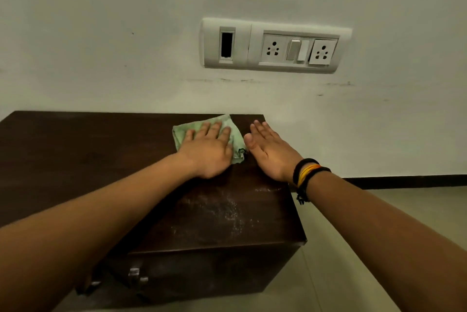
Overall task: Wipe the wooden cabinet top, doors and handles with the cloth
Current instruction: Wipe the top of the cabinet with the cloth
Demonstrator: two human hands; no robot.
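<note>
Pale green cloth (233, 134), dark brown cabinet top (101, 139), white wall (126, 33).

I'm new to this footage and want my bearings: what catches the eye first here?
Two bare arms reach over a dark cabinet: the left hand presses a green cloth flat near the back edge, the right hand open beside it. A white socket panel sits on the wall above; pale dust speckles the near top.

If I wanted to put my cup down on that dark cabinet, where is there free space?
The cabinet top lies bare left of the green cloth, from wall to front edge. The dusty patch between the forearms is also free. The far right corner is crowded: left hand pressing the cloth, right hand flat beside it.
</note>
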